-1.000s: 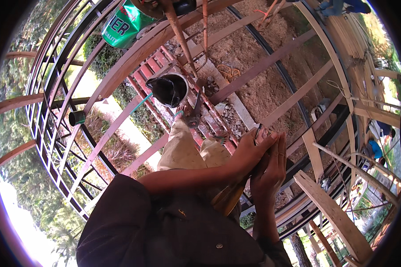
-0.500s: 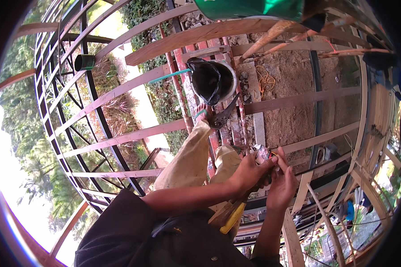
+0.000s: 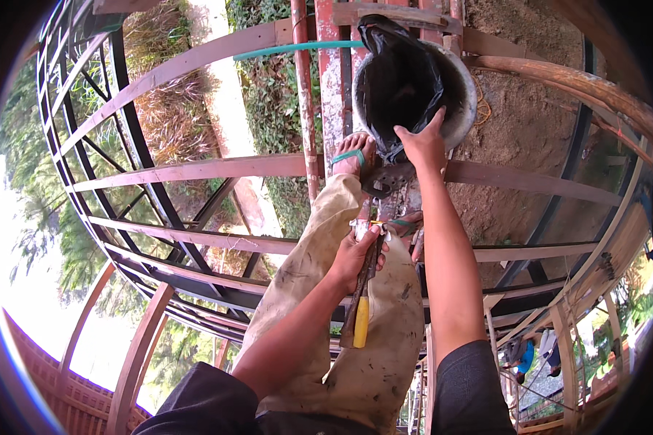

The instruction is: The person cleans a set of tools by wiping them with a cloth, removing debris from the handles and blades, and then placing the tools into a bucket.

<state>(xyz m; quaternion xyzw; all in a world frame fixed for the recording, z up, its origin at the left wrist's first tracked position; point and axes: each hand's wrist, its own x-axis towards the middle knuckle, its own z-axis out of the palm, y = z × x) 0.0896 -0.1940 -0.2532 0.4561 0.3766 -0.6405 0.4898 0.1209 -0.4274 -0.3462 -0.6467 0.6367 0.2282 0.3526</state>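
My left hand (image 3: 357, 255) is closed in front of my knees, round a small white packet (image 3: 358, 229) and the dark shafts of long tools. Below the fist stick out a yellow handle (image 3: 361, 323) and a brown one (image 3: 350, 328); the tools' kind is unclear. Ahead, my right hand (image 3: 424, 143) reaches over the near rim of a grey bucket (image 3: 466, 109), thumb and forefinger spread. It is at the edge of the black plastic bag (image 3: 392, 90) lining the bucket. A dark flat piece with a hole (image 3: 388, 181) lies by the bucket.
My sandalled foot (image 3: 353, 154) rests on red, worn planks (image 3: 331, 80). Wooden battens (image 3: 218, 170) and black metal bars cross over a drop, with bare soil (image 3: 511, 123) below right and plants left. A green strip (image 3: 297, 48) meets the bucket. People (image 3: 524, 357) are at lower right.
My hands have parted. The right one has gone forward to the bucket; the left keeps the packet and has moved left. The view has shifted, so the bucket appears nearer and larger.
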